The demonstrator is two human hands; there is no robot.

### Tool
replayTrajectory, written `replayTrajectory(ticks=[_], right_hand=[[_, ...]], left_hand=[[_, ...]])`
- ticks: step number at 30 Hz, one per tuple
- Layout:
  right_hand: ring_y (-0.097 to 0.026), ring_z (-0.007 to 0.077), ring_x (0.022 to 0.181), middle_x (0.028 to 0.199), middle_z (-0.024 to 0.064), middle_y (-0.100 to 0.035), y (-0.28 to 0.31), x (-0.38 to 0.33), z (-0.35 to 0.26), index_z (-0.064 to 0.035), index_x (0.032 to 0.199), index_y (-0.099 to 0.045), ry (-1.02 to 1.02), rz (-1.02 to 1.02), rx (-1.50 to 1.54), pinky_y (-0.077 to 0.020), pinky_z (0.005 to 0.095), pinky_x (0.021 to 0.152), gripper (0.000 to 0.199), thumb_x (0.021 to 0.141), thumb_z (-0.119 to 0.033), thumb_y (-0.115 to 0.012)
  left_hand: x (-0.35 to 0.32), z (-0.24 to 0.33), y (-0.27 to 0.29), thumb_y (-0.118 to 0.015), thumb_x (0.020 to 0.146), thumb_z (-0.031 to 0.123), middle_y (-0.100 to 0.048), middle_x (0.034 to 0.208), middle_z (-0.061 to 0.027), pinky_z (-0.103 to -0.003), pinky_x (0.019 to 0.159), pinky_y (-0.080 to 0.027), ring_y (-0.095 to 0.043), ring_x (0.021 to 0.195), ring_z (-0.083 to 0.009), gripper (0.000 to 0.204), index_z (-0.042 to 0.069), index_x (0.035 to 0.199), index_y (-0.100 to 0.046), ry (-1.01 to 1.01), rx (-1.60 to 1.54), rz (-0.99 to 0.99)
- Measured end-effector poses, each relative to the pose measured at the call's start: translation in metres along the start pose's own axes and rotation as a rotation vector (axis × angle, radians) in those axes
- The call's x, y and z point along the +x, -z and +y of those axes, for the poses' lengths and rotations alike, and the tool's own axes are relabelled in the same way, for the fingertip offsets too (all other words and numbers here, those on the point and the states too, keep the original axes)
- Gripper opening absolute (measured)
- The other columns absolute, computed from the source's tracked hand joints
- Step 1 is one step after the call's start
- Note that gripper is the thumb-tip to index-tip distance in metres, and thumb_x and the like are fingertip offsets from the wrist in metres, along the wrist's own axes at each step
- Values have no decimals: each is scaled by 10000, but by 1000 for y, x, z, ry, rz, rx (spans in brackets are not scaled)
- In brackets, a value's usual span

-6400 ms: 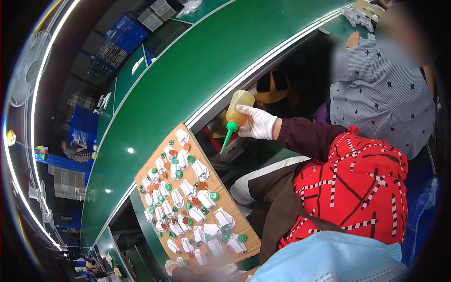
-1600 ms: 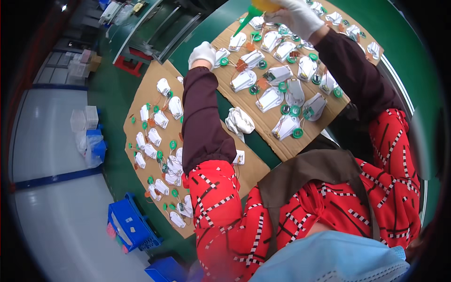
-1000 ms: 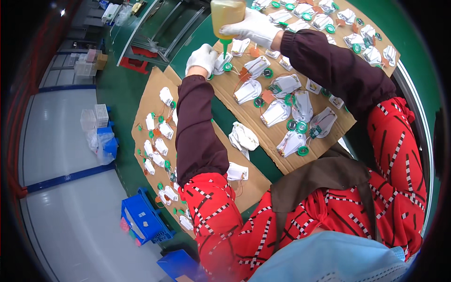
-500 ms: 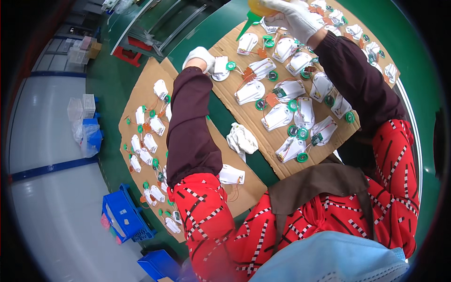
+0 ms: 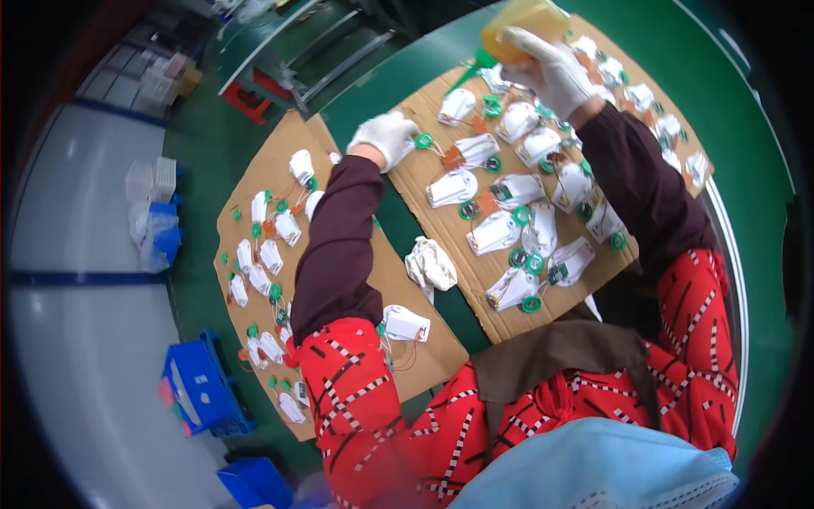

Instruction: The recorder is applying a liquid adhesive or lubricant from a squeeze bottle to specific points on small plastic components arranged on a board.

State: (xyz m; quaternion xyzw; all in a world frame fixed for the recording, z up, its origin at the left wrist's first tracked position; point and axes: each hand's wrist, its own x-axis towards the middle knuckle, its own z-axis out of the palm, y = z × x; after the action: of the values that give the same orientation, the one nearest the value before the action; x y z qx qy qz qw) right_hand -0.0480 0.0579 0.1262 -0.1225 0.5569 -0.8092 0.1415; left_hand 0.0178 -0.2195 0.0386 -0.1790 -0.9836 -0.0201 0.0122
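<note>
My right hand (image 5: 555, 76), in a white glove, is wrapped around a yellow squeeze bottle (image 5: 532, 24) at the far side of the right cardboard sheet (image 5: 424, 191). Its green nozzle (image 5: 482, 64) slants down to the left, over a white plastic housing (image 5: 458, 106). At the sheet's far left edge my gloved left hand (image 5: 384, 139) is closed on another white plastic housing (image 5: 409, 146), mostly hidden by the fingers. From that housing thin wires run to a green-rimmed round part (image 5: 423, 141) beside the fingertips.
Several housings with wires, green round parts and small circuit boards cover the right sheet. More lie on the left cardboard sheet (image 5: 432, 352). A crumpled white cloth (image 5: 432, 265) lies between the sheets on the green table (image 5: 462, 307). Blue bins (image 5: 203, 386) stand at lower left.
The view has shifted slightly. My left hand has moved right, over the housing at the sheet's edge. The right hand still holds the bottle, blurred by motion, with its nozzle pointing down left.
</note>
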Motion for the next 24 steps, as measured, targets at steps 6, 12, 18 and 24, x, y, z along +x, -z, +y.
replayTrajectory(ticks=[6, 12, 18, 24], right_hand=[[-623, 142, 659, 830, 78, -619, 4, 1, -15, -6, 1054, -526, 27, -58, 28, -559, 279, 673, 321, 883, -252, -643], [-608, 163, 666, 895, 97, -610, -23, -11, -7, -31, 1049, -541, -65, -23, 57, -530, 308, 634, 307, 856, -230, -671], [-618, 198, 827, 1004, 120, -605, -14, -2, -1, -12, 1095, -574, -44, -5, 35, -517, 344, 768, 389, 837, -282, -685], [-601, 209, 848, 1012, 105, -616, -34, 19, 16, -35, 1132, -569, -69, -78, -38, -496, 351, 744, 375, 846, -254, -672]], left_hand=[[12, 3, 20, -634, 787, 235, -660, 1050, -129, -391, 839, -505, -619, 989, -326, 235, 120, 978, -707, 478, -38, -211], [-1, -65, -34, -585, 794, 132, -681, 917, -188, -391, 661, -544, -693, 767, -276, 213, -18, 909, -682, 1031, -523, -252], [-5, 5, 15, -616, 805, 154, -680, 802, -146, -360, 538, -531, -682, 671, -260, 259, -74, 922, -650, 944, -925, -112], [-2, -21, -26, -614, 804, 175, -664, 751, -160, -362, 534, -507, -645, 605, -244, 248, -70, 836, -627, 968, -1260, 23]])
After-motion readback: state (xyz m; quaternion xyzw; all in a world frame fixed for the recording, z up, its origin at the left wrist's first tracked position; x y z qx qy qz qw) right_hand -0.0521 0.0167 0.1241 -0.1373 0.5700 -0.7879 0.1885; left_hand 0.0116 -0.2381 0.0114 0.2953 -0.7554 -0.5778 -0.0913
